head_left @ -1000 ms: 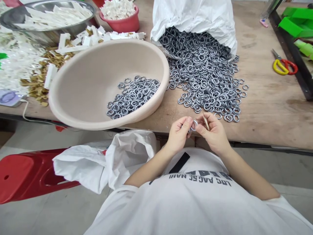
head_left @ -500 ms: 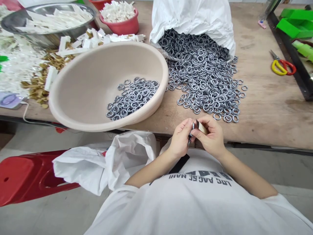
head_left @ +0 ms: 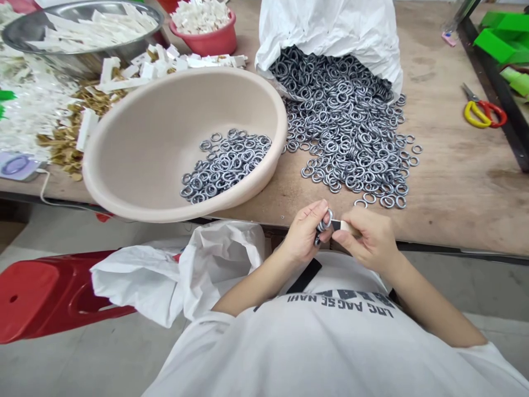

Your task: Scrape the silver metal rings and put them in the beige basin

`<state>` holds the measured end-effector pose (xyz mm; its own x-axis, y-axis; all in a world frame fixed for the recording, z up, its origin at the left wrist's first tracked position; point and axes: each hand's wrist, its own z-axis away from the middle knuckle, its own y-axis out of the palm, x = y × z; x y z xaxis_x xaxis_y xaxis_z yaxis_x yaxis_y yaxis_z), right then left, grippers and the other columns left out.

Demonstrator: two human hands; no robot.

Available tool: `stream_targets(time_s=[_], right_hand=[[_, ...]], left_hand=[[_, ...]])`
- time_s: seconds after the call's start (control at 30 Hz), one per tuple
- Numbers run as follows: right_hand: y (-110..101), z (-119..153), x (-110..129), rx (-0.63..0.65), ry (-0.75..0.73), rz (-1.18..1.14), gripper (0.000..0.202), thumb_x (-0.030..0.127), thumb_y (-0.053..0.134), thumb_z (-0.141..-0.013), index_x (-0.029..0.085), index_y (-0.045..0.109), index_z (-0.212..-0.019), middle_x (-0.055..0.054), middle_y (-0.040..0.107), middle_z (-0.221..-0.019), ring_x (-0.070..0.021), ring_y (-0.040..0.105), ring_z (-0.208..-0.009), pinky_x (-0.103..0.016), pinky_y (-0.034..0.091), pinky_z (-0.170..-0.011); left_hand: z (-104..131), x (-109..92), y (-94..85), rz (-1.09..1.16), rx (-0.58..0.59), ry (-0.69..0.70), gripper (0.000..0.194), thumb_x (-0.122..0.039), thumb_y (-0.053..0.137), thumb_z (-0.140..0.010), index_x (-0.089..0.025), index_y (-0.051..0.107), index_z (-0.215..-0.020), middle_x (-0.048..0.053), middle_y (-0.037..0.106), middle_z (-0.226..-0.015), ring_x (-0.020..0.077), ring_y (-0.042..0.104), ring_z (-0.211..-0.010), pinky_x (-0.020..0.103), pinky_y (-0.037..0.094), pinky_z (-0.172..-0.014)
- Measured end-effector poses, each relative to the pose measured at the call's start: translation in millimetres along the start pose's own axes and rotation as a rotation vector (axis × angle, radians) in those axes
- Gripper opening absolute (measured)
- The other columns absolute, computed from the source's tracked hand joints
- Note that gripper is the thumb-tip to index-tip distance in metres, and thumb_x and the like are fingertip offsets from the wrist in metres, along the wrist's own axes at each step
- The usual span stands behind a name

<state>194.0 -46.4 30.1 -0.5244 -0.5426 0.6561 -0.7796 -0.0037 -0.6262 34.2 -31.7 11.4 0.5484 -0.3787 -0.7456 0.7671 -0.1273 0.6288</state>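
My left hand (head_left: 305, 232), above the table's front edge, is closed around a few grey rings (head_left: 325, 221), with one ring standing up between thumb and fingers. My right hand (head_left: 374, 237) grips a small pale-handled blade (head_left: 347, 226), whose dark end points at those rings. Whether the blade touches them is hard to tell. Just beyond my hands lies a heap of loose grey rings (head_left: 351, 138), spilling from a white sack (head_left: 330, 25). More rings (head_left: 227, 162) rest in the beige basin (head_left: 136, 143) to the left.
Scissors (head_left: 483, 113) with red and yellow handles lie at the right, near green bins (head_left: 502, 44). White and brown pieces surround a metal bowl (head_left: 159, 25) and red bowl (head_left: 212, 41) at the back left. Below the table are a white bag (head_left: 223, 253) and red stool (head_left: 28, 300).
My right hand has drawn a little to the right, away from the left, with the blade. The rings in my left hand now show more plainly. The view has shifted slightly.
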Motion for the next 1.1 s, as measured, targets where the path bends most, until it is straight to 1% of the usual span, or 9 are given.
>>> stream_targets(time_s=[0.23, 0.37, 0.53, 0.6, 0.7, 0.77, 0.93, 1.03, 1.1], right_hand=[[4, 0, 2, 0.072, 0.009, 0.084, 0.035, 0.046, 0.057, -0.094, 0.021, 0.055, -0.069, 0.001, 0.051, -0.063, -0.0122, 0.043, -0.059, -0.029, 0.029, -0.059], [5, -1, 2, 0.065, 0.031, 0.025, 0.037, 0.044, 0.056, -0.095, 0.021, 0.052, -0.066, 0.002, 0.048, -0.061, -0.0116, 0.042, -0.058, -0.029, 0.028, -0.058], [-3, -6, -25, -0.018, 0.189, -0.038, 0.036, 0.045, 0.049, -0.099, 0.021, 0.056, -0.073, 0.002, 0.05, -0.065, -0.0131, 0.046, -0.062, -0.028, 0.032, -0.061], [-8, -8, -43, -0.062, 0.296, 0.053, 0.035, 0.049, 0.049, -0.098, 0.021, 0.059, -0.079, 0.001, 0.052, -0.067, -0.0144, 0.047, -0.063, -0.029, 0.033, -0.061], [-13, -6, -63, -0.004, 0.391, 0.383, 0.034, 0.055, 0.064, -0.087, 0.021, 0.065, -0.087, -0.002, 0.061, -0.079, -0.0184, 0.054, -0.072, -0.029, 0.031, -0.061], [-12, -2, -66, 0.05, 0.398, 0.539, 0.036, 0.056, 0.067, -0.084, 0.022, 0.068, -0.095, -0.005, 0.065, -0.091, -0.0214, 0.058, -0.078, -0.03, 0.031, -0.062], [-3, 4, -59, 0.086, 0.378, 0.691, 0.027, 0.042, 0.056, -0.094, 0.022, 0.069, -0.108, -0.01, 0.068, -0.102, -0.0239, 0.062, -0.081, -0.032, 0.031, -0.061], [-5, 3, -59, 0.068, 0.368, 0.604, 0.026, 0.03, 0.052, -0.094, 0.021, 0.068, -0.113, -0.012, 0.069, -0.103, -0.0255, 0.062, -0.084, -0.033, 0.036, -0.064], [-6, 1, -58, -0.018, 0.367, 0.35, 0.027, 0.03, 0.053, -0.094, 0.02, 0.068, -0.115, -0.011, 0.07, -0.103, -0.0254, 0.063, -0.089, -0.034, 0.042, -0.069]], left_hand=[[2, -1, 1.0, -0.012, -0.01, -0.042, 0.044, -0.05, 0.065, -0.085, -0.016, 0.049, -0.064, -0.005, 0.041, -0.056, 0.0041, 0.033, -0.043, 0.02, 0.026, -0.042], [6, 1, 0.3, 0.033, 0.051, -0.069, 0.044, -0.049, 0.066, -0.085, -0.016, 0.047, -0.064, -0.005, 0.04, -0.056, 0.0035, 0.033, -0.041, 0.019, 0.022, -0.04], [10, 1, 0.8, 0.132, 0.135, -0.158, 0.043, -0.047, 0.063, -0.087, -0.017, 0.043, -0.065, -0.006, 0.039, -0.055, 0.0032, 0.032, -0.038, 0.019, 0.023, -0.039], [8, -2, -0.8, 0.168, 0.117, -0.159, 0.043, -0.046, 0.062, -0.088, -0.017, 0.042, -0.065, -0.006, 0.04, -0.057, 0.0027, 0.031, -0.038, 0.018, 0.024, -0.039], [4, -5, -4.6, 0.208, 0.072, -0.124, 0.045, -0.05, 0.063, -0.086, -0.017, 0.042, -0.065, -0.006, 0.042, -0.058, 0.0027, 0.034, -0.039, 0.018, 0.025, -0.039], [2, -7, -6.6, 0.201, 0.044, -0.097, 0.044, -0.047, 0.067, -0.083, -0.017, 0.041, -0.065, -0.006, 0.045, -0.06, 0.003, 0.039, -0.04, 0.017, 0.027, -0.039], [-1, -12, -9.3, 0.219, -0.028, -0.138, 0.032, -0.034, 0.07, -0.075, -0.017, 0.044, -0.07, -0.003, 0.057, -0.071, 0.0065, 0.053, -0.047, 0.016, 0.03, -0.038], [-3, -12, -11.1, 0.238, -0.056, -0.182, 0.022, -0.031, 0.068, -0.073, -0.018, 0.051, -0.081, -0.001, 0.061, -0.076, 0.0105, 0.061, -0.055, 0.015, 0.033, -0.038], [-4, -9, -10.3, 0.206, -0.085, -0.196, 0.024, -0.033, 0.069, -0.073, -0.018, 0.054, -0.085, -0.001, 0.063, -0.078, 0.0119, 0.064, -0.058, 0.016, 0.036, -0.038]])
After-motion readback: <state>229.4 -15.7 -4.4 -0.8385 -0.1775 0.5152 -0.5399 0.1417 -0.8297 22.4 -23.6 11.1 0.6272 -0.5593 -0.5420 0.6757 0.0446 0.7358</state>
